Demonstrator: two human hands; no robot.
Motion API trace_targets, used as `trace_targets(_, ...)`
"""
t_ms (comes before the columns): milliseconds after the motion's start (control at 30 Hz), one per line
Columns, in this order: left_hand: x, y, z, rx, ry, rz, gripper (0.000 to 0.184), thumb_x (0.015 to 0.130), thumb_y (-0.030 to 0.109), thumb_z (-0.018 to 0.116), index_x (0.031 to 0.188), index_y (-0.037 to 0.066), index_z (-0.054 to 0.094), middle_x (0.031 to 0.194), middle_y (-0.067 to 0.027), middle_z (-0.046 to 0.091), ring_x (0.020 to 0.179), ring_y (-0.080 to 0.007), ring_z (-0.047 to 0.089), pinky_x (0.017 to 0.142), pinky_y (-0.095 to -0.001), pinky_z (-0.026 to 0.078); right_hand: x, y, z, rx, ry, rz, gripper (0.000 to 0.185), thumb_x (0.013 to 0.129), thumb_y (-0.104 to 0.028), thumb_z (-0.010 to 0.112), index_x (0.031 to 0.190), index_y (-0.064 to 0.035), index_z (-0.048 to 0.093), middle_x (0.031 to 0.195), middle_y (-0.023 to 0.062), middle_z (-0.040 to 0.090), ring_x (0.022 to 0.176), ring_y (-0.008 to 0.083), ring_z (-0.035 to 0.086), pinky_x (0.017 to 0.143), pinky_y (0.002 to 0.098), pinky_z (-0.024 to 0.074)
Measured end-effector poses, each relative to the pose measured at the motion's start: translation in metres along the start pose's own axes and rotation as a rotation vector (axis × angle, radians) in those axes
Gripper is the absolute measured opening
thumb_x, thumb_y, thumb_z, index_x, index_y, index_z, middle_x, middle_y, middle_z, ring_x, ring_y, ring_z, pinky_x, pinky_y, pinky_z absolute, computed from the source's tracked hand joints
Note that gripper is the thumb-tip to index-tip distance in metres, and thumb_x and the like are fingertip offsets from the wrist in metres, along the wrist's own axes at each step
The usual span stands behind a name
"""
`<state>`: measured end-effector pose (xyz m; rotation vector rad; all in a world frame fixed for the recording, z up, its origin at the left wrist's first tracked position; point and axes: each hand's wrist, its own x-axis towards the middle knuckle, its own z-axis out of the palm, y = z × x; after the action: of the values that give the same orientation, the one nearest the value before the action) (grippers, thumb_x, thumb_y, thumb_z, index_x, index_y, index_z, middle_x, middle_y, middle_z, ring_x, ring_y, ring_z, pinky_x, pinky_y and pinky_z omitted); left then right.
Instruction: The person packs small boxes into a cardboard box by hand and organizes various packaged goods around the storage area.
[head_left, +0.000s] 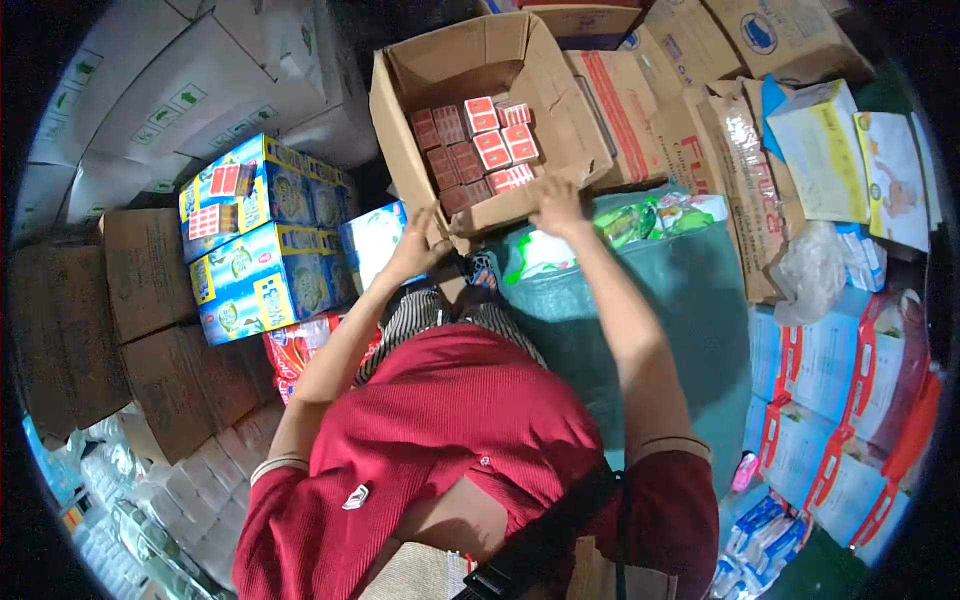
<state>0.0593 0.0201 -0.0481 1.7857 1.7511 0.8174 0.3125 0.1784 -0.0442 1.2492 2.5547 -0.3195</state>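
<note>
An open cardboard box (400, 105) stands ahead of me, tilted a little, with several small red-and-white packs (490, 148) grouped on its bottom. At its near left corner, my left hand (416, 250) has its fingers closed on the cardboard. My right hand (560, 206) grips the near wall further right, fingers bent over the rim. Some of the fingers of both hands are hidden. Just left of my left hand is a blue-and-white pack (373, 243). Under my right forearm lies a green sack (640, 320) with green-and-white packets (648, 222) at its top.
Blue-and-yellow cartons (270, 285) are stacked at left, with more red-and-white packs (228, 182) on top. Brown boxes (150, 270) and large white cartons (130, 90) stand beyond. Red-and-blue wrapped packages (830, 350) line the right side. More cardboard boxes (690, 50) fill the back right.
</note>
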Motion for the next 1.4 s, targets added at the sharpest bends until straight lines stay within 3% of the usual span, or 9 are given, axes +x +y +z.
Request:
trace_targets(33,0.010,0.008,0.008,0.045,-0.068,-0.067,0.077,0.069,0.018,0.069,0.135,0.005,0.031,0.132,-0.0295,0.031,0.118,-0.0453,0.037,0.096,-0.0429,0.037,0.003,0.001,0.022,0.080,-0.073,0.044,0.060,0.081,-0.035,0.058,0.131,-0.0084,0.040,0.138,0.0157,0.032,0.128,0.0373,0.027,0.107,0.0426,0.0225)
trace_targets(133,0.021,-0.010,0.038,0.127,-0.206,-0.184,0.083,0.068,0.022,0.069,0.137,0.005,0.025,0.141,-0.0280,0.016,0.123,-0.0440,0.033,0.098,-0.0427,0.036,0.005,0.003,0.026,0.263,-0.319,0.108,0.060,0.086,-0.040,0.045,0.134,-0.0053,0.036,0.144,0.0161,0.024,0.132,0.0341,0.022,0.110,0.0395,0.0166)
trace_targets(167,0.021,-0.013,0.045,0.193,-0.318,-0.278,0.088,0.066,0.022,0.070,0.138,0.004,0.022,0.142,-0.0275,0.013,0.124,-0.0432,0.031,0.099,-0.0418,0.036,0.009,0.008,0.038,0.300,-0.293,0.117,0.061,0.087,-0.041,0.044,0.134,-0.0042,0.035,0.144,0.0162,0.023,0.133,0.0335,0.021,0.110,0.0384,0.0170)
trace_targets(300,0.012,0.000,0.033,0.176,-0.338,-0.251,0.097,0.059,0.016,0.072,0.137,-0.003,0.017,0.144,-0.0265,0.005,0.124,-0.0420,0.032,0.097,-0.0411,0.038,0.016,0.012,0.060,0.453,-0.267,0.181,0.061,0.085,-0.038,0.046,0.133,-0.0030,0.035,0.143,0.0163,0.025,0.133,0.0299,0.022,0.109,0.0363,0.0197)
trace_targets(633,0.019,-0.003,0.021,0.174,-0.429,-0.238,0.094,0.061,0.021,0.072,0.137,-0.002,0.020,0.145,-0.0252,0.005,0.124,-0.0379,0.036,0.099,-0.0381,0.037,0.009,0.008,0.042,0.519,-0.245,0.225,0.058,0.082,-0.035,0.051,0.129,-0.0024,0.041,0.140,0.0144,0.032,0.128,0.0316,0.032,0.105,0.0381,0.0289)
trace_targets(1033,0.020,-0.035,0.019,0.168,-0.444,-0.114,0.086,0.068,0.026,0.070,0.137,0.004,0.024,0.147,-0.0196,0.006,0.122,-0.0348,0.039,0.097,-0.0384,0.038,0.009,0.009,0.040,0.503,-0.289,0.236,0.061,0.082,-0.038,0.052,0.130,-0.0028,0.040,0.140,0.0136,0.032,0.128,0.0281,0.032,0.105,0.0353,0.0289)
trace_targets(1167,0.024,-0.022,0.016,0.090,-0.505,-0.255,0.085,0.068,0.027,0.069,0.138,0.007,0.024,0.147,-0.0188,0.006,0.119,-0.0359,0.043,0.095,-0.0402,0.040,0.011,0.011,0.048,0.534,-0.254,0.253,0.058,0.081,-0.038,0.052,0.129,-0.0068,0.043,0.139,0.0135,0.033,0.126,0.0293,0.035,0.104,0.0375,0.0309)
trace_targets(1200,0.024,-0.021,0.014,0.177,-0.488,-0.173,0.085,0.068,0.027,0.069,0.138,0.007,0.024,0.147,-0.0176,0.005,0.118,-0.0360,0.043,0.095,-0.0404,0.040,0.010,0.012,0.047,0.544,-0.263,0.257,0.057,0.081,-0.038,0.053,0.128,-0.0067,0.043,0.139,0.0134,0.034,0.126,0.0295,0.035,0.103,0.0378,0.0311)
trace_targets(1400,0.025,-0.034,0.017,0.234,-0.561,-0.239,0.088,0.069,0.037,0.067,0.139,0.009,0.023,0.148,-0.0140,0.004,0.119,-0.0352,0.043,0.094,-0.0415,0.042,0.009,0.010,0.044,0.552,-0.241,0.246,0.056,0.081,-0.038,0.054,0.126,-0.0062,0.045,0.135,0.0133,0.039,0.124,0.0301,0.038,0.102,0.0384,0.0331)
